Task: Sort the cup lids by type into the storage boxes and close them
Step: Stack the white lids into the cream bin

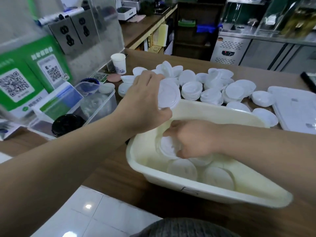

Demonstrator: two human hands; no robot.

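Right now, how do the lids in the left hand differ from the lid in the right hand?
The left hand holds its lids raised over the far rim of the cream basin; the right hand grips its lid low inside the basin. The left hand's lids look like a stack; the right hand's looks single, though blur hides the count. Both are white and round.

Both forearms are bare along all that shows, down to the left hand (145, 100) and the right hand (193, 139), whose fingers are bare as well. At the bottom edge sits a strip of clothing (184, 227) — dark grey, mottled, a soft heathered weave.
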